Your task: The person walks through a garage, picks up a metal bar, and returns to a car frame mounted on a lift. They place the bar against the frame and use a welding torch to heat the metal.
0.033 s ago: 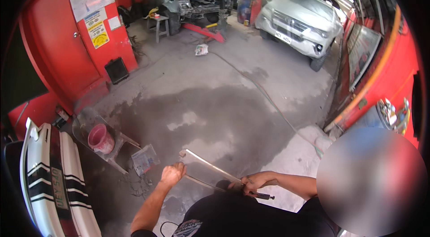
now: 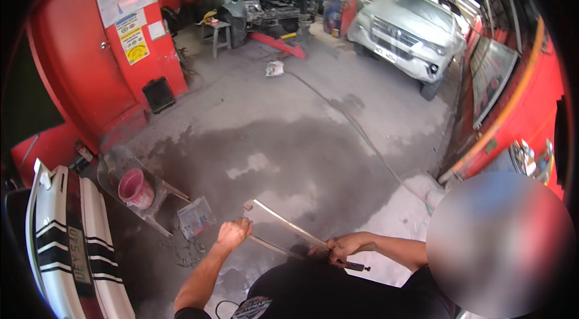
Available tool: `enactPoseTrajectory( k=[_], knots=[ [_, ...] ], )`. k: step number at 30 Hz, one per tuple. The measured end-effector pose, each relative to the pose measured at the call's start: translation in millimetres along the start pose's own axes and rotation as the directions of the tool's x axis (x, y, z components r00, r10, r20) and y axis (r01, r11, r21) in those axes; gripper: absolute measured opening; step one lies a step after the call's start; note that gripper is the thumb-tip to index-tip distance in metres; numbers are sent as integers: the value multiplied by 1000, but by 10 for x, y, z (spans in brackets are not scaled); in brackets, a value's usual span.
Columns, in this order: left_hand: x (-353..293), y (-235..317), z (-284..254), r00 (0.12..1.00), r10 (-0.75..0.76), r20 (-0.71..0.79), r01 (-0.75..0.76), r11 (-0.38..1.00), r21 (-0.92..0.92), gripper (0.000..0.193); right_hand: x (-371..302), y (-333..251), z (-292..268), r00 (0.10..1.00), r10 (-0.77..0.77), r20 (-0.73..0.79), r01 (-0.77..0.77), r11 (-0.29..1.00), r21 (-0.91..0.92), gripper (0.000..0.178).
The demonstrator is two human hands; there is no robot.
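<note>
A: Where does the bright rod [image 2: 289,222] lie from your right grip [image 2: 341,248]?

B: Up and to your left. Its near end meets your right fingers; its long axis slants away from you over the floor [image 2: 199,84], toward a small block [image 2: 248,205] at the far end.

A: And the thin rod [image 2: 277,247]?

B: Nearer your shirt [image 2: 338,289] and roughly parallel to the bright rod, with a gap between. It runs from your left grip [image 2: 235,233] down and rightward toward your right; the lower end is lost against the dark cloth.

A: State of each grip?

B: Left, clenched, fingers curled round the upper end of the thin rod. Right, bent fingers grasping the near end of the bright rod; whether they also take in the thin rod, you cannot tell, as that part is hidden.

A: Which hand is nearer the bright rod's far end?

B: Your left, just below the block and seemingly apart from it. Your right sits at the opposite end, with a black handle [image 2: 357,266] projecting beyond it, to your right.
</note>
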State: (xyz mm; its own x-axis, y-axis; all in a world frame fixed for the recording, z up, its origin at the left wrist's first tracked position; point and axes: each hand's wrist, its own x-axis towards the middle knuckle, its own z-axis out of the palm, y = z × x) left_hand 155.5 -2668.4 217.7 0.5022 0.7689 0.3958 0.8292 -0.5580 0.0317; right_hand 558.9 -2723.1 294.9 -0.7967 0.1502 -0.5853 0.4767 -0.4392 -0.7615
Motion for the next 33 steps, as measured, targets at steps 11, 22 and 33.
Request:
enactPoseTrajectory(
  k=[11, 22, 33],
  knots=[
    [3219, -3168, 1568, 911, -413, -19, 412, 911, -23, 23, 1753, -1875, -4471, 999, -48, 6, 48, 961, -271, 48],
    [5598, -5705, 2440, 691, -713, 121, 486, 334, -808, 61, 2765, -4561, -7159, 984, 100, -150, -126, 977, -172, 62],
    [8946, -7754, 3522, 884, -450, 124, 329, 411, -851, 60, 3395, -5961, -9898, 910, 106, -401, -180, 972, -150, 63]
  ],
)
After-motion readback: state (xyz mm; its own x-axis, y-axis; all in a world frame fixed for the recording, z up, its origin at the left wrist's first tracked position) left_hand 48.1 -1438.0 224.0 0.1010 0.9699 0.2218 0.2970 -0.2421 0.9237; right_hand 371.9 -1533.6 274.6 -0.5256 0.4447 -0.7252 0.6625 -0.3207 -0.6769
